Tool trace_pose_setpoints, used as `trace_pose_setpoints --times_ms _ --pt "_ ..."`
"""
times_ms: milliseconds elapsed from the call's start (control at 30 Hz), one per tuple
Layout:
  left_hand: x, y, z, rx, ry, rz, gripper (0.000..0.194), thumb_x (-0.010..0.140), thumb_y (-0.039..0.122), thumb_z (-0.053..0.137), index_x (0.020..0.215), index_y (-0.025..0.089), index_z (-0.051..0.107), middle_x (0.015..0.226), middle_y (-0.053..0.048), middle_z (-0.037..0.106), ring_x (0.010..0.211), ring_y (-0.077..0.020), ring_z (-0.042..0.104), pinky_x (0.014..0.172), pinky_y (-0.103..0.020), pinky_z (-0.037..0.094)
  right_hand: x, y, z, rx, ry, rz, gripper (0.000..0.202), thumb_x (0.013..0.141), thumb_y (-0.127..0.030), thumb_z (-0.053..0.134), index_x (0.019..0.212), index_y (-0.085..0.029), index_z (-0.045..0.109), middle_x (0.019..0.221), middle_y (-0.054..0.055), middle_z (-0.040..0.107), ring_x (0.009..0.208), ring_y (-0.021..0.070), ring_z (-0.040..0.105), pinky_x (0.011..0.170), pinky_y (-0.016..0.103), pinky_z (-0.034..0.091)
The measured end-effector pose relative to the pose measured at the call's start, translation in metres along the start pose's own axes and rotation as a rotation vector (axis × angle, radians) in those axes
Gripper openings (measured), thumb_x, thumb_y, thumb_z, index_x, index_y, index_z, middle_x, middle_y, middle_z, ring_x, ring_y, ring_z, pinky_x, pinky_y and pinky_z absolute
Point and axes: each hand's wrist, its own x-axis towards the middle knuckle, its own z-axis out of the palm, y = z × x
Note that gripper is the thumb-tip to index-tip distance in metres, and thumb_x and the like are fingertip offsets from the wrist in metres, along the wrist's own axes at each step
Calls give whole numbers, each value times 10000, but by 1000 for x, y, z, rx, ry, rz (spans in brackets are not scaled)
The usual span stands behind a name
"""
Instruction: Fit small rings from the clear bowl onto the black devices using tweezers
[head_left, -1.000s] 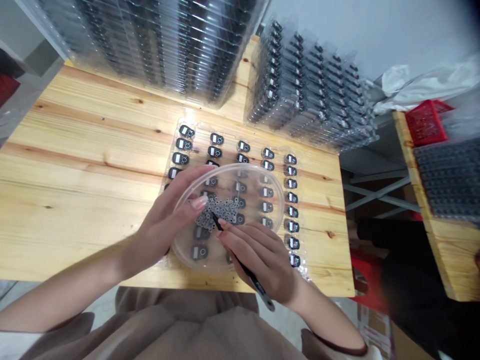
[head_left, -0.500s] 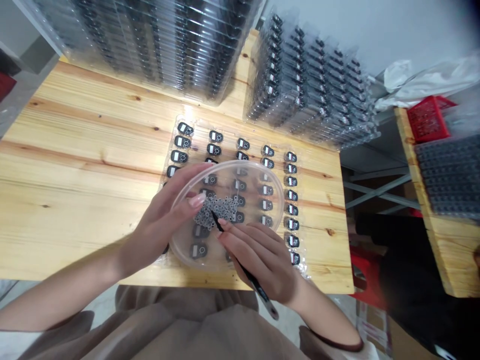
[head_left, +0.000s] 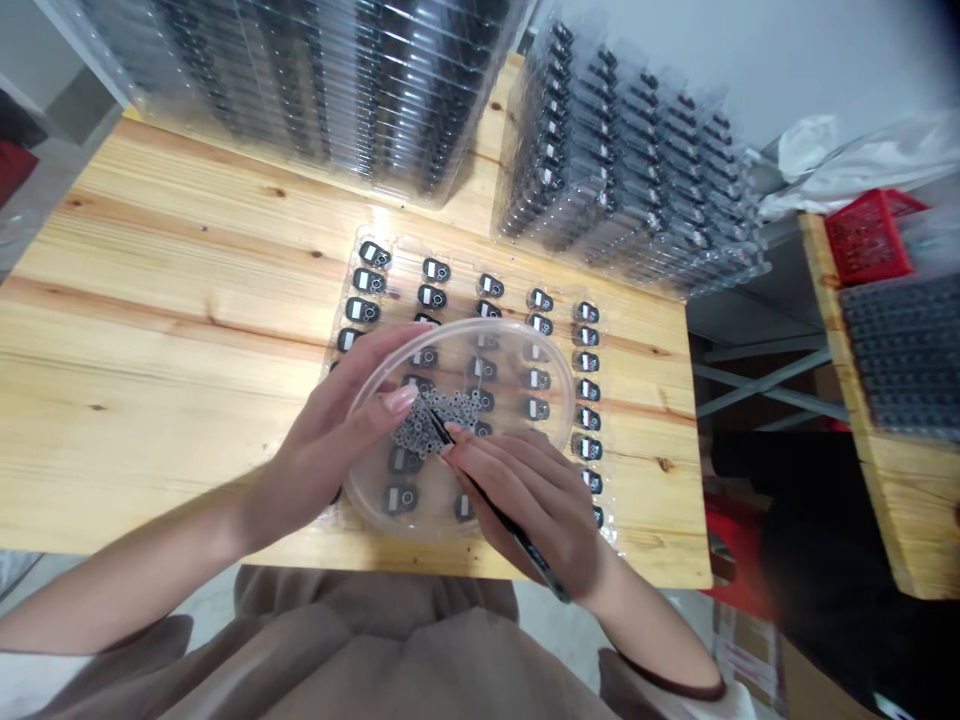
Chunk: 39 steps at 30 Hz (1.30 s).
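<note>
One right-hand grip (head_left: pixel 531 492) is closed around black tweezers (head_left: pixel 534 556).

Garment (head_left: pixel 352 655): brownish grey, loose, creased
Right sleeve edge (head_left: pixel 664 686): dark brown, narrow
Left sleeve (head_left: pixel 34 682): white, brownish grey

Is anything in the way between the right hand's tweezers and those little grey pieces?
Nothing visible is: the black tweezers, held in the right hand, have their tip at the little grey pieces. The left hand grips the clear dish at its left side, thumb at the pile's edge, not in between.
</note>
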Motion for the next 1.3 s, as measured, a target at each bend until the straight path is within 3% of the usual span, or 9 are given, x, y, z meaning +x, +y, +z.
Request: trace_pose_setpoints --times_ms 400,633,933,1033,1167,1233,1300 --pt "2 -1 0 6 -9 7 300 832 394 613 1128 438 633 1253 89 587 1277 -227 437 1001 -321 408 1 0 0 18 -31 7 134 848 -62 568 976 -78 605 937 107 735 771 163 687 639 295 539" --pt "2 0 1 -23 -22 0 290 831 386 622 1115 441 636 1231 97 592 1242 -197 466 990 -288 411 -1 6 -1 75 78 85 208 818 -19 596 1004 -110 603 904 81 739 853 151 685 721 275 545" --pt "0 -2 -4 7 -48 21 299 873 352 573 1158 430 611 1278 103 571 1265 -190 451 962 -276 431 7 5 4 95 15 110 181 838 -32 572 996 -116 594 922 82 736 846 168 696 691 292 550" --pt "1 -2 -3 13 -34 27 293 867 362 580 1150 427 617 1285 99 573 1269 -204 452 969 -297 432 4 4 2 113 47 98 213 819 -12 583 1002 -119 599 910 72 735 844 165 693 699 288 551" --pt "1 0 1 25 5 -1 276 853 397 584 1123 437 628 1270 116 584 1255 -215 460 996 -318 417 0 3 -21 189 177 243 268 775 -49 660 998 -196 634 883 1 729 791 144 691 675 248 566" --pt "0 2 2 21 56 -52 285 822 419 606 1105 431 641 1260 117 592 1282 -237 431 1026 -333 396 -1 11 -38 205 394 413 264 751 -54 688 943 -233 662 833 -32 714 722 125 686 632 230 566" --pt "-1 2 3 1 99 -111 316 789 434 625 1103 415 646 1283 105 584 1319 -271 391 1067 -370 368 -3 30 -51 207 690 549 206 734 -76 712 857 -237 677 742 -48 676 592 99 646 551 228 541"
